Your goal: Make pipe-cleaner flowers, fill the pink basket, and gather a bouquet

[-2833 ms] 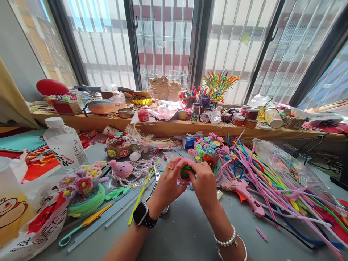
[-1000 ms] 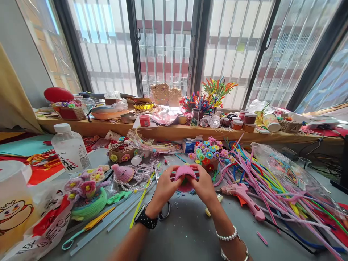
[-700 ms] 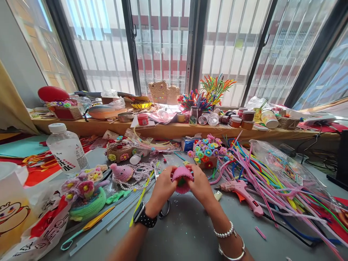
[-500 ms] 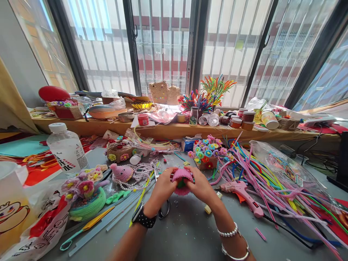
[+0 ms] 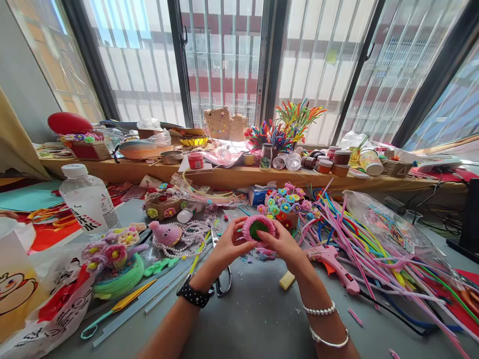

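Between my two hands is a small round pink cup of fuzzy stem (image 5: 247,230), its opening tilted toward me with a green inside showing. The fingers of my left hand (image 5: 231,243) grip its left side. My right hand (image 5: 283,244) wraps its right side, with the thumb reaching into the green inside. Scissors (image 5: 223,284) lie on the table below my left hand, partly hidden by it. A pale yellow block (image 5: 287,280) sits under my right wrist. Beyond my right hand rests a pink glue gun (image 5: 333,264).
Pink and coloured fuzzy stems (image 5: 359,239) spread over the right side. A flower basket (image 5: 286,219) stands behind my hands. At left are a water bottle (image 5: 90,204), a green coiled pot (image 5: 119,276), glue sticks (image 5: 149,291) and pearl strands (image 5: 192,242). Jars (image 5: 340,164) line the sill.
The pink cup has been raised slightly and turned, so its round opening and green inside now face me. My right thumb has moved into the opening. More of the scissors shows.
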`<state>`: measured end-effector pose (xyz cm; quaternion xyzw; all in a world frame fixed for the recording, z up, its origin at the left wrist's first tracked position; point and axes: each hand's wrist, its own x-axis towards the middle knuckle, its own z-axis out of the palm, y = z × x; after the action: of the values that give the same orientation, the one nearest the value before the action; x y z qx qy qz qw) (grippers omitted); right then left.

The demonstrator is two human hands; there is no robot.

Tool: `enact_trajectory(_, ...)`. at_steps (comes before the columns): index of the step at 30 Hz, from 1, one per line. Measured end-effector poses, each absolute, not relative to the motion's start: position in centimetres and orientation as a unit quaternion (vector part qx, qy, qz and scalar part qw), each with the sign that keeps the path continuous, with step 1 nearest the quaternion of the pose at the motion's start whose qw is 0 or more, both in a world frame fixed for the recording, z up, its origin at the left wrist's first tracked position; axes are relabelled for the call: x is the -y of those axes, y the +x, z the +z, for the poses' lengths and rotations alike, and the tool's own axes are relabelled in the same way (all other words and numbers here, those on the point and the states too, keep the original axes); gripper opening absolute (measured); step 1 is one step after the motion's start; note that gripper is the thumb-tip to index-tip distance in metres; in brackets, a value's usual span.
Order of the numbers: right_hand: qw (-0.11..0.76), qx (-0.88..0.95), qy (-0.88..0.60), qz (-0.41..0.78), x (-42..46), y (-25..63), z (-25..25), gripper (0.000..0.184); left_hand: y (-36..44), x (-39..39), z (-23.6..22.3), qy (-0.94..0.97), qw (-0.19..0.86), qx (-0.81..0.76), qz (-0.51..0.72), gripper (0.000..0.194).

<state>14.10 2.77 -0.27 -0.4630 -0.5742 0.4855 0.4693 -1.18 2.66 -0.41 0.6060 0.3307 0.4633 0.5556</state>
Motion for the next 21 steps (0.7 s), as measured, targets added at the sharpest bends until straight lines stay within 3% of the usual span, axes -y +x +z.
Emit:
enact_trajectory(5,0.419,0.653,-0.504,0.380,-2.9,15.0,0.0,0.056,-1.6,-2.4,-0.3,0.650,0.573,-0.297,0.401,0.058)
enact_trajectory(9,0.380,0.706,-0.488,0.345,-2.5,15.1,0.5,0.042,-2.0,-2.3,0.2,0.665,0.583,-0.286,0.369,0.059)
enact_trajectory(14,0.402,0.689,-0.514,0.315,-2.1,14.6,0.9,0.027,-1.9,-2.5,0.4,0.632,0.591,-0.326,0.382,0.059)
enact_trajectory(21,0.453,0.649,-0.518,0.324,-2.1,13.9,1.1,0.024,-1.1,-2.0,0.4,0.625,0.632,-0.268,0.372,0.069)
